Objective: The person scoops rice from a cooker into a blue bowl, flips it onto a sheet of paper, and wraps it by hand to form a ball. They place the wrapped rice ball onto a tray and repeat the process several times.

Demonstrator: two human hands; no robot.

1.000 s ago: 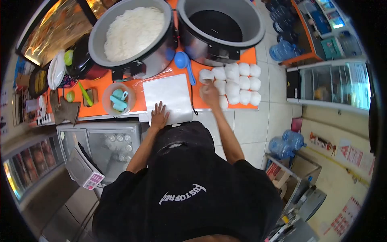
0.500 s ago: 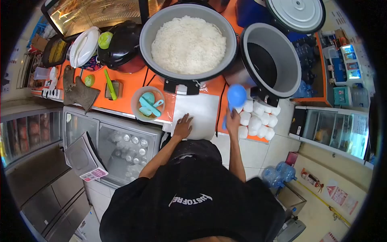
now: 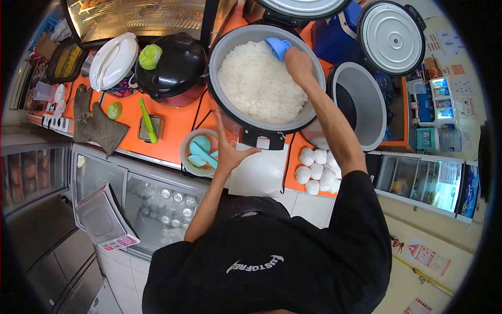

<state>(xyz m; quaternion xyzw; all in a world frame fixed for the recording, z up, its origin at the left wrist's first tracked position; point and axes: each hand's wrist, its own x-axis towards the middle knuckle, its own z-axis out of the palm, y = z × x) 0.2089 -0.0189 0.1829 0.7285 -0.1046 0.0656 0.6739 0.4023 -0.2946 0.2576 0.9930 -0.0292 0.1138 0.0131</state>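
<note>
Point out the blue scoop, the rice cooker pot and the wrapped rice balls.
blue scoop (image 3: 277, 47), head view, on its bowl.
rice cooker pot (image 3: 238, 121), head view, on its near rim.
wrapped rice balls (image 3: 316, 171), head view, on a middle ball.

Bright, even indoor light; heavy fisheye warp w/ black corners.

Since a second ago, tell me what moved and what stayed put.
The right hand left the white rice balls, picked up the blue scoop and carried it up into the rice in the big cooker. The left hand lifted off the white sheet and now hangs open over its edge. The rice balls and sheet stayed on the orange counter.
</note>
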